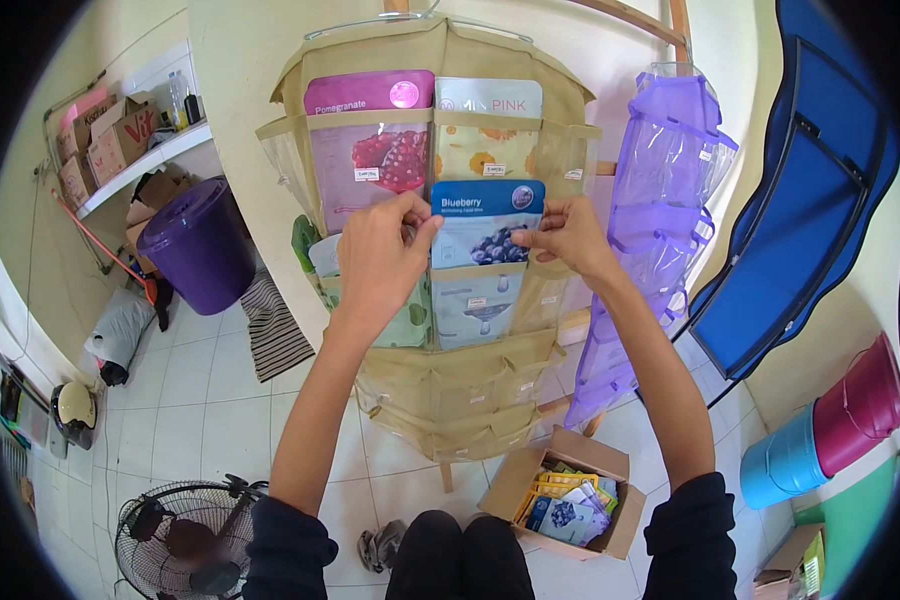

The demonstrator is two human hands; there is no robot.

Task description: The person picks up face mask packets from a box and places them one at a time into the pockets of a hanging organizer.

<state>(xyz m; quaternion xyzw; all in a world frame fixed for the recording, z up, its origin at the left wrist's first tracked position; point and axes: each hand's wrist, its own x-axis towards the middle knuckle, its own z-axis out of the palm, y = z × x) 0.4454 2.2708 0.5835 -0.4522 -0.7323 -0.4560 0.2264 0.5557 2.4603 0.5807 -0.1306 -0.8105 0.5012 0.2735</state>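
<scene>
A blue and white blueberry face mask packet stands upright, its lower part inside a clear pocket of a beige hanging organizer. My left hand pinches at the packet's left edge, fingers closed. On the other side, my right hand grips the right edge, thumb over the front and fingers partly hidden. Above it, a pomegranate packet and a yellow packet marked PINK fill two pockets. Behind my left wrist, a green packet is partly hidden.
An open cardboard box of several packets sits on the floor. A purple organizer hangs to the right, near a blue folded panel. A fan, a purple bin and stacked buckets stand around.
</scene>
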